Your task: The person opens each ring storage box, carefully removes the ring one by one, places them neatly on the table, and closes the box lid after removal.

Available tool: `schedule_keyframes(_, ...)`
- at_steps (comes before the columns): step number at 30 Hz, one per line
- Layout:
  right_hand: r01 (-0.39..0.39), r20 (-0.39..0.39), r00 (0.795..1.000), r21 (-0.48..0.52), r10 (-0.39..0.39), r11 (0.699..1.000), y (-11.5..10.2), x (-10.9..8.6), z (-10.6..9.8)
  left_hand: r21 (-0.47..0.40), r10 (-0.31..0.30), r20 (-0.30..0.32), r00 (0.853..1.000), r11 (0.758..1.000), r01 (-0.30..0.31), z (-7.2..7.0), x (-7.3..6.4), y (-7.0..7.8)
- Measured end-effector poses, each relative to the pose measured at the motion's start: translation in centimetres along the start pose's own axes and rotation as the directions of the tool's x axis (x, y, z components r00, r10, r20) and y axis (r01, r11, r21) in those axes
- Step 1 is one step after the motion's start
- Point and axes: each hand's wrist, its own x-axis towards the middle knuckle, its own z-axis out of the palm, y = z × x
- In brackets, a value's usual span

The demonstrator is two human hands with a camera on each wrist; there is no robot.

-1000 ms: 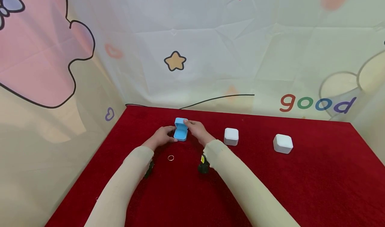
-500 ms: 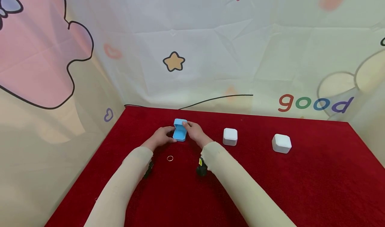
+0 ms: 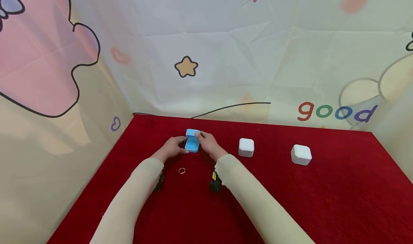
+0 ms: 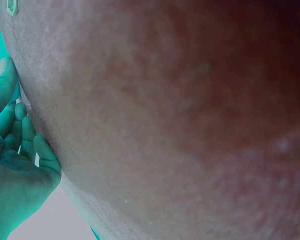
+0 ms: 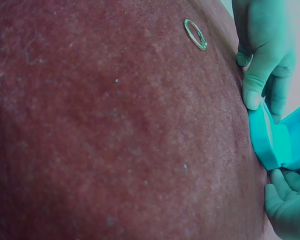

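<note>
A small light-blue ring box (image 3: 192,145) stands on the red cloth with its lid raised and its inside facing me. My left hand (image 3: 171,148) holds the base from the left, its thumb (image 5: 253,95) on the front side in the right wrist view. From the right, my right hand (image 3: 208,143) pinches the raised lid (image 3: 192,132), thumb in front and the other fingers mostly hidden. Nearer to me, between the forearms, a thin gold-coloured ring (image 3: 179,171) lies on the cloth. The left wrist view shows mostly blurred cloth, with a hand (image 4: 20,185) at its left edge.
Two white boxes with rounded corners, a nearer one (image 3: 246,148) and a farther one (image 3: 301,155), stand to the right of my right hand. A printed curtain (image 3: 219,64) hangs behind the table. Black wrist gear (image 3: 215,184) shows under the right sleeve.
The lid of the blue box has tipped slightly forward and down under my right hand. The left hand keeps its hold. The whole head view has shifted a little.
</note>
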Motion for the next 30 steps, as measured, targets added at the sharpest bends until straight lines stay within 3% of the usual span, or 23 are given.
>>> schedule_keyframes(22,0.004,-0.014,1.000,-0.024,-0.005,1.000,0.00,-0.49,0.52,0.010,-0.015,0.003,1.000,1.000,0.014,-0.01,-0.32,0.16)
schedule_keyframes(30,0.004,-0.020,1.000,-0.020,-0.005,1.000,0.02,-0.59,0.64,0.013,0.023,-0.009,1.000,1.000,-0.022,-0.12,-0.31,0.27)
